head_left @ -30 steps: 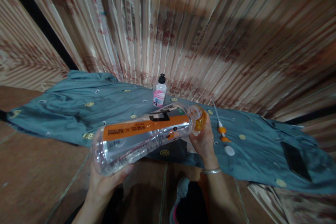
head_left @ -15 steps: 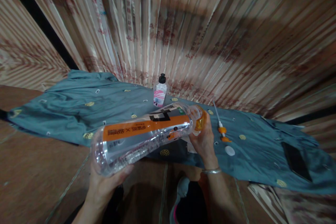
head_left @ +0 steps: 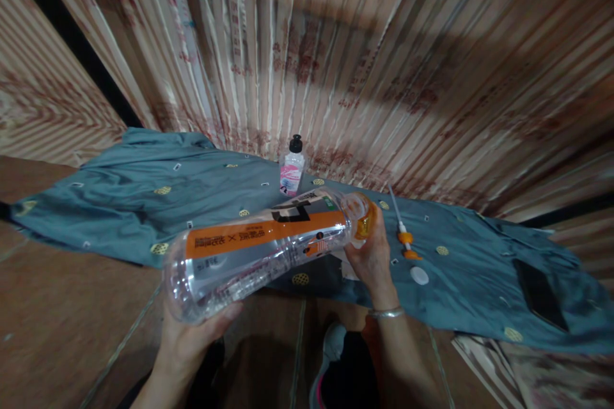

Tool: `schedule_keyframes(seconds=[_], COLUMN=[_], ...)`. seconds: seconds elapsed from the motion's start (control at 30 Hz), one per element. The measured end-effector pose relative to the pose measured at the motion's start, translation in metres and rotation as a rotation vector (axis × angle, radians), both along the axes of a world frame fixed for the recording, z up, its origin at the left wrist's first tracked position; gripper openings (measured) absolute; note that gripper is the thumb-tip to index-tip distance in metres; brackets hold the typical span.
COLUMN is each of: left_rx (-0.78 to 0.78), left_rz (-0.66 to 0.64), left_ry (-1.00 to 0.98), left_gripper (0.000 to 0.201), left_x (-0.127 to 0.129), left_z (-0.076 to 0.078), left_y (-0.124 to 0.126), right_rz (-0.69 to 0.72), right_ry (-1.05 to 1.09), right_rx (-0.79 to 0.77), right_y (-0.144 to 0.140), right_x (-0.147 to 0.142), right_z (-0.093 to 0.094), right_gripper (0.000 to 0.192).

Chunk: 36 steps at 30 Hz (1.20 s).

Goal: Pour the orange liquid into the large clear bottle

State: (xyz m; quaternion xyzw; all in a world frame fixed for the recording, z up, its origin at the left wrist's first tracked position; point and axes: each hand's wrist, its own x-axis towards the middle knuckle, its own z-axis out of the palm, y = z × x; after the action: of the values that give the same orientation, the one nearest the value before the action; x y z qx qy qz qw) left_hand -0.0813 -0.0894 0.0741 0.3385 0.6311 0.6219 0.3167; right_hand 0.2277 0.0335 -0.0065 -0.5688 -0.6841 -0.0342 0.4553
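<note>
A large clear plastic drink bottle [head_left: 268, 249] with an orange and silver label lies nearly level in the air, base to the left and neck to the right. My left hand [head_left: 196, 332] holds its base from below, fingers hidden behind it. At the neck, my right hand [head_left: 371, 259] is wrapped round a small amber see-through container [head_left: 365, 220], mostly hidden by the fingers. The mouth of the bottle meets this container; how far they overlap I cannot tell. Right of that hand, an orange and white pump head [head_left: 406, 241] with a long tube lies on the cloth.
A green-blue patterned cloth [head_left: 215, 185] covers the low surface. Behind the big bottle stands a small pink-labelled bottle [head_left: 291, 169] with a black cap. A white round disc [head_left: 419, 276] and a black phone [head_left: 540, 294] lie at right. A striped curtain [head_left: 307, 77] hangs behind.
Almost nothing differs. The big bottle's base has shifted very slightly left, and both hands keep their hold.
</note>
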Motion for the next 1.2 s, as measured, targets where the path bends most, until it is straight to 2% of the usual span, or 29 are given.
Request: schedule_keyframes(seconds=[0.13,0.3,0.47,0.6,0.8,1.2], left_rx=[0.019,0.02,0.05,0.0,-0.05,-0.006], left_rz=[0.003,-0.029,-0.003,-0.011,0.012,-0.005], left_ry=[-0.117,-0.136,-0.11,-0.09,-0.07,-0.132], left_gripper=[0.11,0.1,0.103,0.11,0.103,0.1], left_x=[0.0,-0.002,-0.001,0.002,0.005,0.003], left_z=[0.005,0.004,0.001,0.011,0.024,0.016], left_y=[0.001,0.001,0.001,0.0,0.001,0.001], right_rz=[-0.003,-0.004,-0.016,-0.012,-0.016,-0.01], right_ry=[-0.002,0.001,0.0,-0.005,0.001,0.002], right_rx=[-0.013,-0.014,-0.019,-0.018,-0.019,-0.017], right_y=[0.0,0.0,-0.001,-0.001,0.0,0.0], right_x=[0.0,0.0,0.0,0.0,0.0,0.0], right_z=[0.001,0.0,-0.001,0.0,-0.001,0.001], right_gripper=[0.098,0.098,0.099,0.099,0.099,0.098])
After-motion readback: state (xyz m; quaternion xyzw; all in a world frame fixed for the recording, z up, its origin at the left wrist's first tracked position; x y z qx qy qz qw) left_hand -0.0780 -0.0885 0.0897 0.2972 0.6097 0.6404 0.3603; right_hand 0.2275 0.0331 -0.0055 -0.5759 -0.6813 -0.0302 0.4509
